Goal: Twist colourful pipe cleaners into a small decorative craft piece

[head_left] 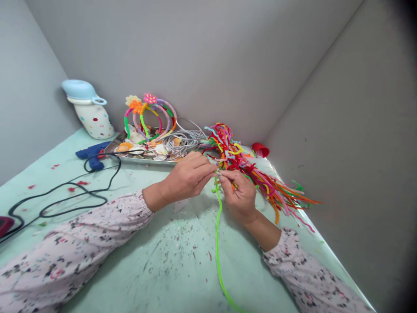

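A bright green fuzzy stem hangs from between my hands and runs down over the table toward the near edge. My left hand is closed, its fingertips pinched at the top end of the stem. Close against it, my right hand is pinched too, thumb and forefinger at the same end. A small silvery bit shows between the fingertips, too small to make out. Just behind my hands lies a big tangled bundle of colourful fuzzy stems, spreading to the right.
A metal tray behind my left hand holds coiled silver wire, scraps and flower-topped hoops. Left of it lie a blue glue gun and looping black cable. A white bottle and red cup stand farther back.
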Demonstrator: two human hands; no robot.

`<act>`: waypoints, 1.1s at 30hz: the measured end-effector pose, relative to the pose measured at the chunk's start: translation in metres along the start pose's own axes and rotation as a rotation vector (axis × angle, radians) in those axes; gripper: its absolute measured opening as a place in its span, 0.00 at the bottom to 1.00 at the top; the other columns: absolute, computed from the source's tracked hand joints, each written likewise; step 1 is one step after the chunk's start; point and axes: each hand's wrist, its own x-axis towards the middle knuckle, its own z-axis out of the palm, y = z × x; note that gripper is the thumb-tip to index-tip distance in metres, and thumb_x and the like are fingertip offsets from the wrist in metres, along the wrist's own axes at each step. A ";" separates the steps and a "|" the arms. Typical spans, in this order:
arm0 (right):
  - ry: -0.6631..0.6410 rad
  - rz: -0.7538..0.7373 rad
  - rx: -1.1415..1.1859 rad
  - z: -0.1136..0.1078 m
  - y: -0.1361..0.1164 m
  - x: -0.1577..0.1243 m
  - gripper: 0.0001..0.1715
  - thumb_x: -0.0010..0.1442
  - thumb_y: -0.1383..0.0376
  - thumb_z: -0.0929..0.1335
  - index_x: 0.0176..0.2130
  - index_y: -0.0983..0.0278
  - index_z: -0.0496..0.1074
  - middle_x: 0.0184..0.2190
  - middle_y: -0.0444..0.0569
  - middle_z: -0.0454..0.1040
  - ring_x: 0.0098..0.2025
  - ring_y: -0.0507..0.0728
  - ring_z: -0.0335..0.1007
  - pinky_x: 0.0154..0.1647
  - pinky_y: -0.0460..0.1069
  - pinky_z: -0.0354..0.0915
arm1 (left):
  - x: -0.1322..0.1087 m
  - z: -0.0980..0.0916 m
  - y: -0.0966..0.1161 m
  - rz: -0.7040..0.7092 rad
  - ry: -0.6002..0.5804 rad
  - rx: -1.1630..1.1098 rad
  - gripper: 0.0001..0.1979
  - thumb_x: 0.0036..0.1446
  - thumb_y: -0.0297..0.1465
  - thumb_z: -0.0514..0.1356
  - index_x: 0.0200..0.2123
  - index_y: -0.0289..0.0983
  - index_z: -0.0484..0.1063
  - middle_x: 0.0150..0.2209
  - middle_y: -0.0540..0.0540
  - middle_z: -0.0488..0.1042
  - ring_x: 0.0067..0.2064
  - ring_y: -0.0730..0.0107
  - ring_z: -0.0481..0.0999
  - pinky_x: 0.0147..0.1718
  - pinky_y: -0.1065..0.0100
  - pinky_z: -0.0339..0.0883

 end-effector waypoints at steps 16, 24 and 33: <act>-0.057 0.239 0.170 -0.002 -0.008 0.006 0.05 0.60 0.62 0.67 0.37 0.61 0.71 0.27 0.42 0.69 0.27 0.50 0.62 0.30 0.47 0.61 | 0.003 0.001 0.001 -0.108 0.034 -0.124 0.09 0.63 0.33 0.54 0.41 0.35 0.69 0.36 0.43 0.73 0.39 0.66 0.68 0.40 0.64 0.62; -0.167 0.430 0.423 0.001 -0.002 0.007 0.09 0.58 0.58 0.67 0.37 0.60 0.68 0.28 0.41 0.68 0.27 0.49 0.64 0.28 0.45 0.61 | 0.005 -0.002 0.008 -0.467 -0.033 -0.488 0.06 0.62 0.31 0.54 0.37 0.35 0.69 0.34 0.49 0.73 0.34 0.74 0.70 0.34 0.73 0.63; -0.185 0.406 0.309 -0.001 -0.001 0.010 0.07 0.57 0.60 0.68 0.35 0.61 0.68 0.28 0.42 0.70 0.29 0.51 0.67 0.32 0.47 0.64 | 0.005 0.002 0.007 -0.384 -0.026 -0.577 0.07 0.62 0.29 0.54 0.40 0.36 0.72 0.39 0.47 0.76 0.41 0.73 0.73 0.43 0.70 0.64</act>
